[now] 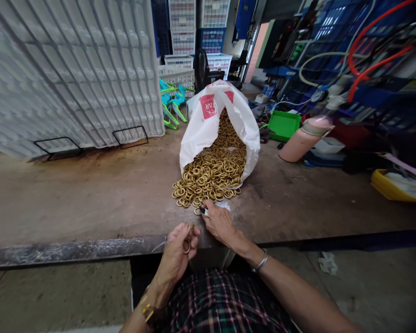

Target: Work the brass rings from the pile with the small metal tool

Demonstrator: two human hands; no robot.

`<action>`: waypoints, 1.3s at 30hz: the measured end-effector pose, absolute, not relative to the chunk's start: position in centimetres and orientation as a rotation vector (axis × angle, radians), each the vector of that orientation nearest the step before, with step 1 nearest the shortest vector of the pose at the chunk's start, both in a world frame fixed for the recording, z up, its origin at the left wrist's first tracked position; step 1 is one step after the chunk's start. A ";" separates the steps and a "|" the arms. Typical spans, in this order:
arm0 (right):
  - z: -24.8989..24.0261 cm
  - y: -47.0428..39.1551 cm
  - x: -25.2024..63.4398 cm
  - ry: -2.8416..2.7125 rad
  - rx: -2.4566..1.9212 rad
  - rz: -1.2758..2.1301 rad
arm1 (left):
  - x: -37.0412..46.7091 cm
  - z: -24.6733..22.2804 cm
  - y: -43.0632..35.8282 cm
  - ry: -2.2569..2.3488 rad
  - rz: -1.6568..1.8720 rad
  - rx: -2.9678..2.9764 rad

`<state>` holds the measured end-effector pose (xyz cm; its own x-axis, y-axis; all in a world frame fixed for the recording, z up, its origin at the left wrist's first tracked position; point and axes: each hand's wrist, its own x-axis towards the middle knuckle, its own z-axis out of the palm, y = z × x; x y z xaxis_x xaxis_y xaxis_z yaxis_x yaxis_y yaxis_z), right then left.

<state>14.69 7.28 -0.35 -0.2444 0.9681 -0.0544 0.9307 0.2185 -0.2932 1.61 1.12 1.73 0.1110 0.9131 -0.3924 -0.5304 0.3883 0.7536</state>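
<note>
Brass-coloured metal rings (211, 178) spill from an open white bag (244, 115) with red print that lies on the table. My left hand (176, 247) is closed at the table's front edge, its fingers curled round a brass ring (186, 246). At the near side of the pile, my right hand (222, 224) pinches a small black and white piece (203, 211), whose kind I cannot make out. A loose ring (197, 211) lies right by those fingertips. Beside the right hand is a scrap of clear plastic (223, 205).
Tall white ribbed panels (100, 69) stand in black wire holders on the left. To the right are a pink bottle (303, 141), a green tray (284, 126) and a yellow tray (395, 187). Stacked crates (183, 39) stand behind the table (90, 203). Red hoses (353, 60) hang at upper right.
</note>
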 end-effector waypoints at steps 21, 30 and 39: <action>-0.4 7.7 15.2 -2.152 -1.539 0.733 | 0.8 0.7 2.0 1.020 1.200 0.397; 0.4 6.3 14.6 -1.972 -1.262 0.985 | 1.1 0.1 2.1 1.131 1.138 0.650; 1.5 6.5 14.3 -1.819 -1.358 1.260 | 1.4 0.3 1.6 1.316 1.122 0.951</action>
<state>14.26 6.55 1.50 -0.3472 0.9316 -0.1076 0.4284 0.0555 -0.9019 1.38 1.63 0.27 -0.0684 0.9703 -0.2320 -0.0759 0.2268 0.9710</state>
